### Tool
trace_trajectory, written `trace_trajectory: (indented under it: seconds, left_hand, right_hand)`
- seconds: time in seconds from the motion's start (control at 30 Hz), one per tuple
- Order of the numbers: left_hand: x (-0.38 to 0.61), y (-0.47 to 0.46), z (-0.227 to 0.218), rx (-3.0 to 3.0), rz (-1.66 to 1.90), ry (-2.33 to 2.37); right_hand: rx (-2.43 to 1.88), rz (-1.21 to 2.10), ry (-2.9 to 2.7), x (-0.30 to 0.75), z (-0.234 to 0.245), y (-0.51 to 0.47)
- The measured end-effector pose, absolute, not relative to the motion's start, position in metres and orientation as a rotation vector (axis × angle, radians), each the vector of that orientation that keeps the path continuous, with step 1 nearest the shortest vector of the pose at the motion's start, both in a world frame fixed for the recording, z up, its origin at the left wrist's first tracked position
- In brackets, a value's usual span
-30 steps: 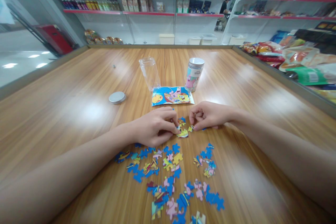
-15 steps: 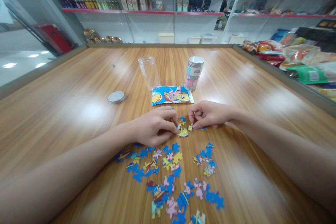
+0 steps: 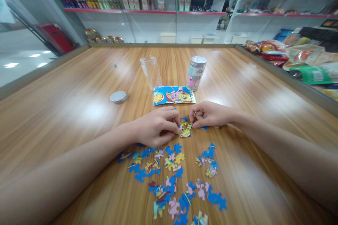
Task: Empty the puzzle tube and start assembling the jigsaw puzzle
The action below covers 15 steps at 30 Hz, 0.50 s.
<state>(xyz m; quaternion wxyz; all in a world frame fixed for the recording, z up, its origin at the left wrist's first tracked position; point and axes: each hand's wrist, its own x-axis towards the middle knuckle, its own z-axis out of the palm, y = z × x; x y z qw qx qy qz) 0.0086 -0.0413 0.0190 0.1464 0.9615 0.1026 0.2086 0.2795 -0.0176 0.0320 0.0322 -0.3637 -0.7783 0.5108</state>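
Observation:
My left hand (image 3: 157, 124) rests on the table with fingers curled, its fingertips holding the left side of a small cluster of joined jigsaw pieces (image 3: 186, 133), mostly yellow. From the right, my right hand (image 3: 210, 114) pinches a small yellow jigsaw piece (image 3: 189, 126) between thumb and finger, at the cluster's right edge. I cannot tell whether it is locked in. Part of a blue piece (image 3: 205, 128) shows under my right hand. Nearer me lie several loose pieces (image 3: 179, 158), blue, pink and yellow. A cartoon picture card (image 3: 174, 96) lies flat beyond my hands.
Behind the card stand a clear jar (image 3: 151, 74) and a lidded jar (image 3: 196, 74) with a cartoon label. A silver lid (image 3: 118, 97) lies to the left. Snack packets (image 3: 303, 56) are heaped past the table's right edge. Shelves (image 3: 149, 12) line the back; a person (image 3: 225, 8) is far off.
My right hand has brought the small yellow piece left against the joined pieces. The left hand stays in place on the cluster. The whole view has shifted very slightly.

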Motion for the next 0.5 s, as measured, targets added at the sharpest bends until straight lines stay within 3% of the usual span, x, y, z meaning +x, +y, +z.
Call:
trace_trajectory:
  seconds: [0.5]
  left_hand:
    - [0.0097, -0.0448, 0.0218, 2.798, 0.492, 0.343]
  right_hand:
    - [-1.124, 1.564, -2.384, 0.2802, 0.0305, -0.0187]
